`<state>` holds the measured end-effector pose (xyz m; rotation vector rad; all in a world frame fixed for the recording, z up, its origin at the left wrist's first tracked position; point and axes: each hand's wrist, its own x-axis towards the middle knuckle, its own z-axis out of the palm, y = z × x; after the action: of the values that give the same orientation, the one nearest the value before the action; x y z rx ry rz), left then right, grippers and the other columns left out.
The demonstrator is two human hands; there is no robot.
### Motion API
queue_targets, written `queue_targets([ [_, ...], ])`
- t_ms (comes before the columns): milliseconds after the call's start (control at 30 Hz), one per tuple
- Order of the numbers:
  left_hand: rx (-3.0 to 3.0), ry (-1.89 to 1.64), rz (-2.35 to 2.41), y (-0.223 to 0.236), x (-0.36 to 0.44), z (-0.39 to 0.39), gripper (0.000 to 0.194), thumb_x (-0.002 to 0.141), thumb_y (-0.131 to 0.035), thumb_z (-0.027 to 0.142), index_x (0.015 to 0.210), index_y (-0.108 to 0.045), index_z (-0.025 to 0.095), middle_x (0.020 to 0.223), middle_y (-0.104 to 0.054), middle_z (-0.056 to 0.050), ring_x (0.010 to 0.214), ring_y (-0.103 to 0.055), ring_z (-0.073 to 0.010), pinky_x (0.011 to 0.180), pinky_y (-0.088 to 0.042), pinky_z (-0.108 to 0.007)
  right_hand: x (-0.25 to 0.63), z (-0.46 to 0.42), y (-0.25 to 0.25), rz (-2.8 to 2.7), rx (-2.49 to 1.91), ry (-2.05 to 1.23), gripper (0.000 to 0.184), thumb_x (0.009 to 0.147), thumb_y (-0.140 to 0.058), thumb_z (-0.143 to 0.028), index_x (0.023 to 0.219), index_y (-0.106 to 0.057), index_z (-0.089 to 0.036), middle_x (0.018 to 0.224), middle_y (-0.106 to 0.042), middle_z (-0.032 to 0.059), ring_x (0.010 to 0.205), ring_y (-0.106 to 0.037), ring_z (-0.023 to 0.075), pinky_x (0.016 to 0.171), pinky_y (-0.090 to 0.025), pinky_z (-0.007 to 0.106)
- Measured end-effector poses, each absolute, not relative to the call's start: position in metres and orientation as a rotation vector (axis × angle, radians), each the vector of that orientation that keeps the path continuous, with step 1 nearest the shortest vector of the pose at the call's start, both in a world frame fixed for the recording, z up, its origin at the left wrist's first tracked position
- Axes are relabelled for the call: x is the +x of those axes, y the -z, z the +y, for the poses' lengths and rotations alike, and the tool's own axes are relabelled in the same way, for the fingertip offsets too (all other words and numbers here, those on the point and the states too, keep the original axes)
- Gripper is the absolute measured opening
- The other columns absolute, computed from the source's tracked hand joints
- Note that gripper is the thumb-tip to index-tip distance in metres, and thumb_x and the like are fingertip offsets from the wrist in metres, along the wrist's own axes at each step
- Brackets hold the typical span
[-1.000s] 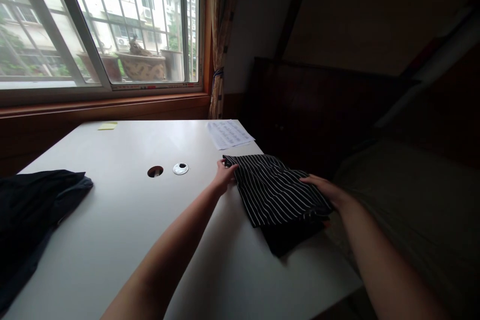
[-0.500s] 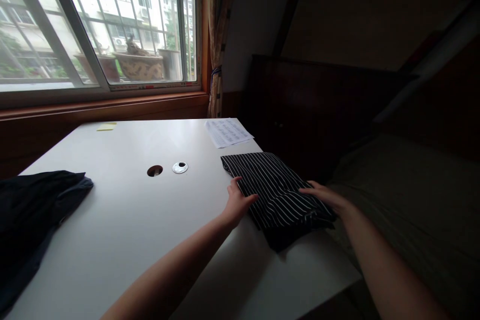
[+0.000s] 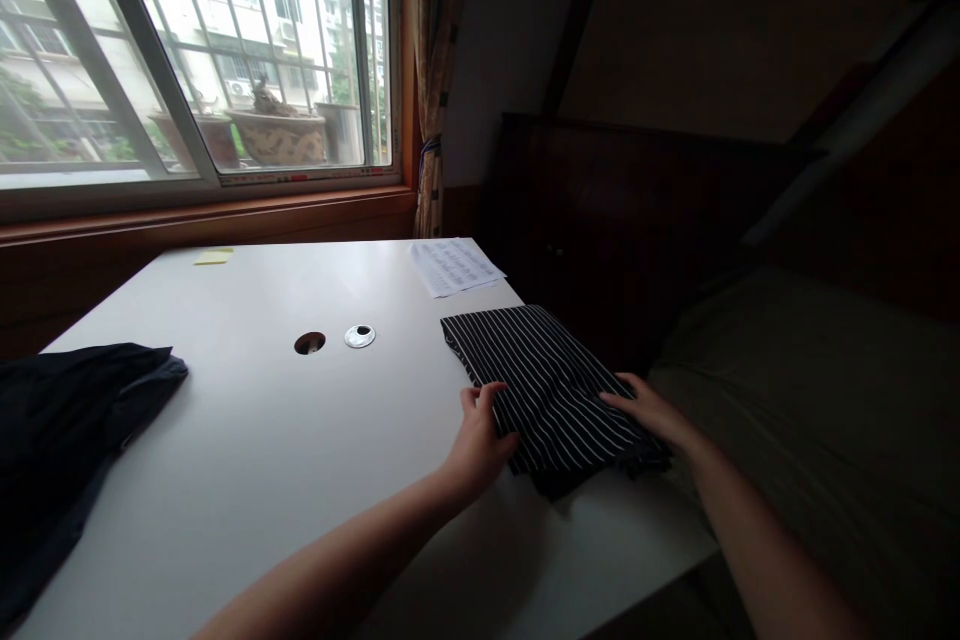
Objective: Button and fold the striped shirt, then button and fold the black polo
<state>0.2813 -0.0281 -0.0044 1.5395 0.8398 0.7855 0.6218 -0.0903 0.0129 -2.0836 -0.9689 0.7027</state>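
Black, white-striped cloth (image 3: 551,360) lay in layers along the right edge of the tabletop (image 3: 360,480), within reach of both arms. The left hand (image 3: 480,440) touched its left edge, fingers loosely bent, thumb apart from the forefinger; whether fabric was pinched could not be told. The right hand (image 3: 651,408) rested at the opposite edge, thumb on top, remaining fingers partly hidden, grip undetermined. Placement on opposite sides appeared to keep the layers flat and aligned. A dark garment (image 3: 67,420) sat at the far left, well apart, presumably leaving working room between. Beyond were an open round hole (image 3: 309,343) and a silver ring (image 3: 360,336), probably for cables. Printed sheets (image 3: 457,266) and a yellow note (image 3: 214,257) occupied the back, beneath a barred window (image 3: 300,178).
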Motion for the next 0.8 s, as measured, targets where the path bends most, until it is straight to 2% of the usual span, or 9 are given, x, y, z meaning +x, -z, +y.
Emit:
queue_targets([
  [167, 1.583, -0.766, 0.871, -0.001, 0.274, -0.03, 0.068, 0.073, -0.069, 0.012, 0.135, -0.046, 0.03, 0.133, -0.034, -0.01, 0.098, -0.062, -0.0188, 0.094, -0.053, -0.037, 0.634, -0.107, 0.002, -1.107, -2.195, -0.392, 0.064, 0.079, -0.07, -0.051, 0.133, -0.056, -0.02, 0.12, -0.066, 0.0143, 0.113, -0.064, 0.0331, 0.1, -0.049, 0.046],
  [333, 1.746, -0.641, 0.93, -0.001, 0.269, -0.03, 0.071, 0.073, -0.066, 0.008, 0.137, -0.044, 0.028, 0.131, -0.034, -0.009, 0.098, -0.061, -0.0181, 0.093, -0.055, -0.034, 0.641, -0.117, 0.019, -1.326, -2.201, -0.197, 0.057, 0.081, -0.063, -0.055, 0.127, -0.06, -0.021, 0.119, -0.067, 0.0146, 0.115, -0.063, 0.0352, 0.099, -0.049, 0.048],
  [433, 2.024, -0.55, 0.937, 0.0, 0.262, -0.033, 0.058, 0.077, -0.065, 0.01, 0.13, -0.053, 0.03, 0.14, -0.029, -0.008, 0.096, -0.062, -0.0166, 0.094, -0.055, -0.036, 0.644, -0.122, 0.03, -1.446, -2.211, -0.14, 0.054, 0.087, -0.054, -0.056, 0.129, -0.059, -0.022, 0.123, -0.066, 0.0142, 0.115, -0.063, 0.0344, 0.098, -0.049, 0.048],
  [533, 2.336, -0.469, 0.943, -0.002, 0.253, -0.035, 0.035, 0.085, -0.066, 0.022, 0.118, -0.065, 0.031, 0.137, -0.035, -0.006, 0.105, -0.06, -0.0228, 0.091, -0.056, -0.041, 0.649, -0.126, 0.03, -1.531, -2.276, -0.143, 0.06, 0.09, -0.047, -0.057, 0.137, -0.054, -0.021, 0.126, -0.064, 0.0159, 0.113, -0.065, 0.0334, 0.096, -0.051, 0.047],
  [600, 2.491, -0.463, 0.936, -0.006, 0.248, -0.034, 0.025, 0.088, -0.064, 0.03, 0.113, -0.069, 0.031, 0.129, -0.044, -0.008, 0.111, -0.057, -0.0272, 0.086, -0.058, -0.042, 0.652, -0.125, 0.022, -1.588, -2.329, -0.108, 0.064, 0.089, -0.047, -0.058, 0.139, -0.054, -0.018, 0.127, -0.063, 0.0179, 0.114, -0.064, 0.0347, 0.098, -0.05, 0.048],
  [667, 2.603, -0.512, 0.912, -0.011, 0.245, -0.028, 0.017, 0.091, -0.062, 0.033, 0.104, -0.072, 0.029, 0.124, -0.049, -0.009, 0.112, -0.055, -0.0279, 0.084, -0.058, -0.042, 0.649, -0.116, 0.008, -1.662, -2.336, -0.019, 0.063, 0.09, -0.047, -0.057, 0.139, -0.056, -0.017, 0.129, -0.062, 0.0181, 0.117, -0.062, 0.0361, 0.102, -0.048, 0.051],
  [733, 2.691, -0.616, 0.873, -0.016, 0.247, -0.016, 0.017, 0.094, -0.059, 0.033, 0.099, -0.074, 0.027, 0.129, -0.051, -0.009, 0.114, -0.055, -0.0272, 0.089, -0.056, -0.043, 0.638, -0.099, -0.008, -1.747, -2.268, 0.082, 0.059, 0.092, -0.044, -0.055, 0.138, -0.056, -0.02, 0.134, -0.061, 0.016, 0.121, -0.059, 0.0355, 0.106, -0.045, 0.051],
  [800, 2.767, -0.726, 0.827, -0.019, 0.255, 0.0, 0.022, 0.097, -0.054, 0.032, 0.106, -0.074, 0.027, 0.141, -0.049, -0.008, 0.124, -0.051, -0.0276, 0.101, -0.05, -0.045, 0.619, -0.075, -0.02, -1.826, -2.171, 0.134, 0.056, 0.096, -0.039, -0.054, 0.14, -0.056, -0.023, 0.141, -0.058, 0.0123, 0.128, -0.055, 0.0331, 0.111, -0.042, 0.05],
])
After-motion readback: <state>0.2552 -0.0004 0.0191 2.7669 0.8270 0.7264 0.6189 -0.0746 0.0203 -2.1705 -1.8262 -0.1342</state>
